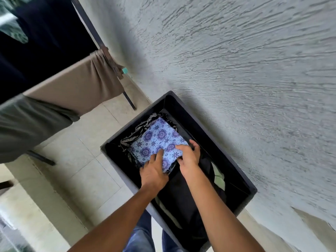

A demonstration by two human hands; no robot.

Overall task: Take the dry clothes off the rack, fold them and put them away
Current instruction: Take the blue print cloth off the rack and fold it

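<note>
A folded light-blue cloth with purple flower patterns [154, 140] lies inside a dark grey storage box [181, 100] on the floor. My left hand [154, 171] rests flat on its near edge, fingers spread. My right hand [189, 153] curls around the cloth's near right corner. Under the cloth lies a black-and-white patterned garment [134, 132]. Black clothes [183, 193] and a pale green piece [219, 177] fill the box's near half. On the drying rack [94, 31] at the upper left hang a tan garment [76, 84], a grey-green one [27, 124] and a dark navy one [45, 33].
A rough grey plastered wall [236, 60] runs right behind the box. Beige floor tiles [78, 171] lie to the left of it. The rack's dark legs [130, 101] stand on the tiles. My jeans [141, 235] show at the bottom edge.
</note>
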